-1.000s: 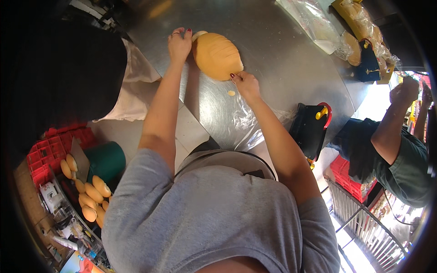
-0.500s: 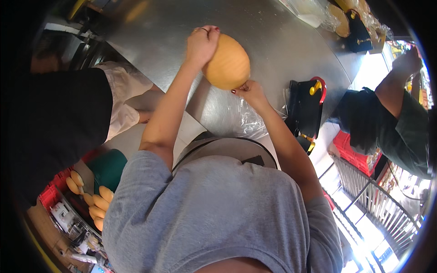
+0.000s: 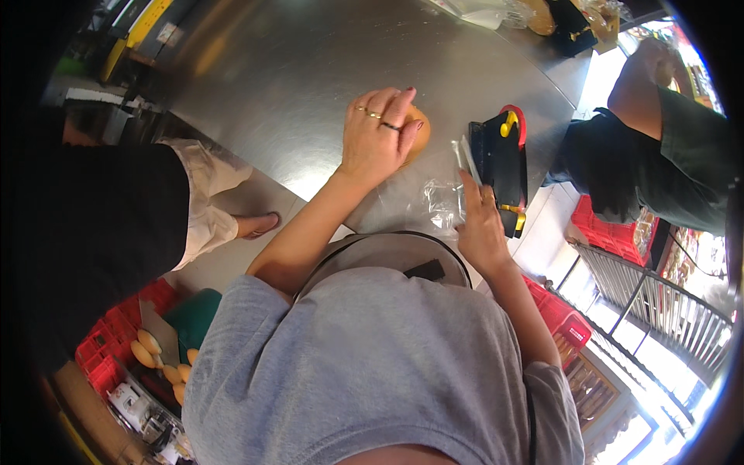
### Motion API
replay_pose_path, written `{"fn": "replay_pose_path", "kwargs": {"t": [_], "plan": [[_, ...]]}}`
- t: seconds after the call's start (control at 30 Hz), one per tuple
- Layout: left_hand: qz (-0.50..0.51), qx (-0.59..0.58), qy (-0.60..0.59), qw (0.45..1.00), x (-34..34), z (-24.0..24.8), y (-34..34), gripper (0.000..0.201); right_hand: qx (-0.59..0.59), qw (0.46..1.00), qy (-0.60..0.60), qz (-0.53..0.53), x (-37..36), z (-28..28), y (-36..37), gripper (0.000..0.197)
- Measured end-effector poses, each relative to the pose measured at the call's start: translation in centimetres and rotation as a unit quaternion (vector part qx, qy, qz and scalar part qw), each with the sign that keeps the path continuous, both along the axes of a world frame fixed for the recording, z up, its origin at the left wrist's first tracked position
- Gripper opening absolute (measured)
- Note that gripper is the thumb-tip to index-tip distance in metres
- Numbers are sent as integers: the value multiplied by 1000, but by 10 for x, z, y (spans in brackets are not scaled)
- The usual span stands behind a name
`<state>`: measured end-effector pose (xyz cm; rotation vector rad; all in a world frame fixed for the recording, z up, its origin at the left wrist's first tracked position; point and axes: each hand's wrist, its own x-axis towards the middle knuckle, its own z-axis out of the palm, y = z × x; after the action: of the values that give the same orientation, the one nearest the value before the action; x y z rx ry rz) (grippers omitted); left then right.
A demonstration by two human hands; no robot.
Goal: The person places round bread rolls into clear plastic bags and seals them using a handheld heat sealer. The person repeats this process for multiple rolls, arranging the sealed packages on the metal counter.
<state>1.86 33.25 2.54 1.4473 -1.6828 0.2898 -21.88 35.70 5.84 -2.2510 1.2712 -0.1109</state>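
Observation:
My left hand (image 3: 377, 136) is curled over a round golden-tan bread (image 3: 419, 138), low above the steel table (image 3: 271, 93); the fingers cover much of it. A crumpled clear plastic bag (image 3: 438, 203) lies at the table's near edge, between the bread and my right hand (image 3: 484, 232). That right hand has its fingers stretched forward beside the bag, and the fingertips reach the bag's side. Just right of them stands a black tape dispenser (image 3: 496, 159) with a red rim and yellow parts.
Someone in dark clothes (image 3: 101, 232) stands close on my left, another person (image 3: 620, 167) on the right. More plastic bags (image 3: 488, 12) and a second black dispenser (image 3: 564, 27) sit at the far right. Red crates (image 3: 608, 232) and a metal rack (image 3: 651, 294) stand right; bread rolls (image 3: 144, 349) lie lower left.
My right hand has let go of the bread and moved right and nearer, beside the plastic bag. My left hand has brought the bread lower and turned over it.

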Motion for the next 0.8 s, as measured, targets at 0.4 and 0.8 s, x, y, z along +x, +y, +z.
{"fn": "replay_pose_path", "kwargs": {"t": [0.4, 0.8], "plan": [[-26, 121, 258, 958, 0, 1, 2, 87, 54, 939, -292, 171, 65, 146, -2, 18], [-72, 136, 247, 957, 14, -19, 3, 104, 118, 812, -566, -85, 128, -32, -74, 24]]}}
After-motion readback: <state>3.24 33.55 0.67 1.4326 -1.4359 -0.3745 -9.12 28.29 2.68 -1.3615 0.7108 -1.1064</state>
